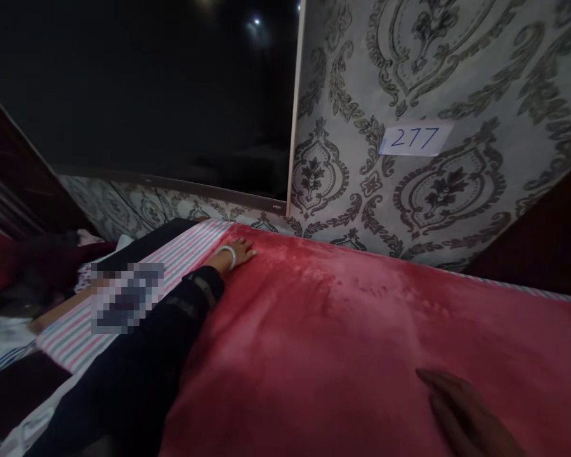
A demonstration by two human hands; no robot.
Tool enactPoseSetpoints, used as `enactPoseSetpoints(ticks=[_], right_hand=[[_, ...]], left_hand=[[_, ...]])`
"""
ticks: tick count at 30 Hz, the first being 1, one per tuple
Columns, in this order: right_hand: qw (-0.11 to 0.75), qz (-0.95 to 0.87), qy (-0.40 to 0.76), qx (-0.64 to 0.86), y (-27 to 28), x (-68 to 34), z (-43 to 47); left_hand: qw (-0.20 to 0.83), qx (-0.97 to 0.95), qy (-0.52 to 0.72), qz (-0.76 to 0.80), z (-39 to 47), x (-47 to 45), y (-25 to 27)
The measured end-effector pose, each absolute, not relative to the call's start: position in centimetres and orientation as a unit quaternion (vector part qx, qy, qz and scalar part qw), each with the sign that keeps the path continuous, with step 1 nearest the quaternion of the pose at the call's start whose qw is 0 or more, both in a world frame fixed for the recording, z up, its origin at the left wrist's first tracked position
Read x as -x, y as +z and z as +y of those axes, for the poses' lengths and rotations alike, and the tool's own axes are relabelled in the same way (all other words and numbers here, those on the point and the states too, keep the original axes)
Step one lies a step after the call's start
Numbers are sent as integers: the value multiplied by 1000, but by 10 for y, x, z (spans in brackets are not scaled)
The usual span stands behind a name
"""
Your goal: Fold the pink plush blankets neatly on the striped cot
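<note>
A red plush blanket (314, 355) is spread over a long surface against the wall. My left hand (240, 251) lies flat on its far left part, fingers spread, with a white bracelet and a dark sleeve behind it. Low on the right, my right hand (471, 409) is over the blanket with its fingers stretched out and nothing visible in them; whether it touches the cloth I cannot tell. Along the left edge of the blanket shows a striped cloth (190, 244) in pink, grey and white. Faint wrinkles and darker patches mark the plush.
A large dark television screen (171, 95) hangs above the far left side. Patterned wallpaper (342, 127) carries a paper label (416, 138) reading 277. Piled clothes (33, 263) lie at the left. A pixelated patch covers part of the striped cloth.
</note>
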State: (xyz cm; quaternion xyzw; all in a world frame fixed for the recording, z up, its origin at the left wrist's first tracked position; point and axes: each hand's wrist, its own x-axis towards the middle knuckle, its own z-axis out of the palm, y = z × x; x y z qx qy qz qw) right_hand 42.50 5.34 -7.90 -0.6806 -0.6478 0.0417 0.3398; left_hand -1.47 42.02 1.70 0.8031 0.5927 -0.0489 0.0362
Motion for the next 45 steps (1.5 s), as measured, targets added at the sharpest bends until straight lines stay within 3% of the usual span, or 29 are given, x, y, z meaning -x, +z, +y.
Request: enactPoseSetpoints(ticks=[9, 20, 26, 35, 45], right_hand=[[376, -647, 28, 663, -73, -417, 66], [399, -652, 32, 643, -80, -421, 80], [330, -694, 9, 640, -73, -412, 68], [186, -723, 7, 665, -47, -348, 45], [227, -699, 112, 669, -37, -377, 39]], left_hand=[[108, -886, -23, 450, 224, -7, -8], [27, -745, 127, 654, 101, 128, -36], [-16, -657, 188, 729, 83, 162, -35], [-33, -614, 118, 780, 83, 126, -13], [-8, -639, 77, 766, 89, 125, -23]])
